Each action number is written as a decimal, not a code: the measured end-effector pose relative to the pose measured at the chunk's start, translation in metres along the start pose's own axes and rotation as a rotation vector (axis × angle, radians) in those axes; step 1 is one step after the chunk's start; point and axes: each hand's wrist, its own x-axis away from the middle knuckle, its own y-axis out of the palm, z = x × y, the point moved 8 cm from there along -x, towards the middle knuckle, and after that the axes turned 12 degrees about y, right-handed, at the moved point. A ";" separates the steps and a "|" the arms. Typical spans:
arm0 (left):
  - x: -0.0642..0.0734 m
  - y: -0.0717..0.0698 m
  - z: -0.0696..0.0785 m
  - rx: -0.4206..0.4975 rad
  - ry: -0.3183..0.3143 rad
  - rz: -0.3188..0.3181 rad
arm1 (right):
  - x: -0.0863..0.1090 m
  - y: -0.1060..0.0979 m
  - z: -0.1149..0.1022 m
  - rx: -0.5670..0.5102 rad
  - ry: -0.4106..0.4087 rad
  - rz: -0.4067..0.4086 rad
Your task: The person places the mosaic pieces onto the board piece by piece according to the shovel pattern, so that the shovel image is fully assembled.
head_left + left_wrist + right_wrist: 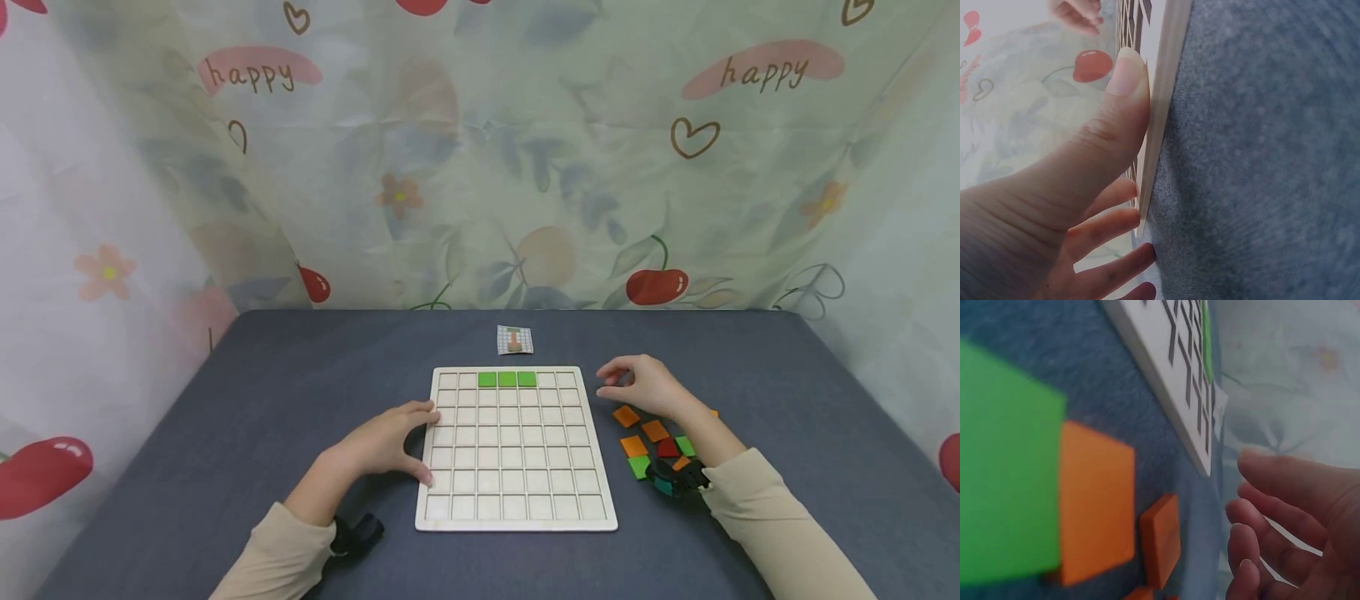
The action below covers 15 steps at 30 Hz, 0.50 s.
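A white grid board (513, 458) lies flat on the table with three green square tiles (507, 379) side by side in its top row. My left hand (382, 442) touches the board's left edge, thumb and fingers spread along it; the left wrist view shows the thumb (1125, 81) lying against the rim. Off the board's upper right corner, my right hand (645, 383) hovers with loosely bent fingers and nothing between them. Loose tiles lie below it, among them an orange tile (626, 417), a green tile (639, 467) and a red tile (667, 448).
Behind the board lies a small card (514, 340) printed with a grid picture. Dark cloth (225, 467) covers the table. A patterned curtain (487, 167) hangs along the back and sides. The right wrist strap (675, 477) partly hides the loose tiles.
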 end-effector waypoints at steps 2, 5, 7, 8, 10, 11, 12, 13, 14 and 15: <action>-0.001 0.000 -0.001 -0.002 -0.003 -0.001 | 0.003 -0.001 0.004 0.011 0.006 -0.013; -0.001 0.001 -0.001 -0.003 -0.005 -0.004 | 0.008 -0.003 0.008 0.028 0.009 -0.035; -0.001 0.001 -0.001 -0.003 -0.003 -0.004 | 0.011 -0.004 0.012 0.034 0.020 -0.052; -0.001 0.001 -0.001 -0.002 -0.002 -0.003 | 0.012 -0.004 0.014 0.036 0.020 -0.060; -0.001 0.000 -0.001 -0.001 0.001 -0.001 | 0.015 -0.006 0.016 0.046 0.010 -0.079; 0.000 0.000 0.000 0.000 0.002 0.001 | 0.016 -0.006 0.017 0.049 0.004 -0.089; 0.000 0.000 0.000 0.000 0.003 0.002 | 0.017 -0.007 0.019 0.050 0.001 -0.099; 0.000 0.000 0.000 0.000 0.003 0.003 | 0.017 -0.007 0.020 0.052 -0.008 -0.108; 0.000 0.000 -0.001 -0.001 0.002 0.003 | 0.018 -0.007 0.021 0.055 -0.013 -0.116; -0.001 0.000 -0.001 -0.002 0.000 0.002 | 0.019 -0.007 0.022 0.055 -0.022 -0.125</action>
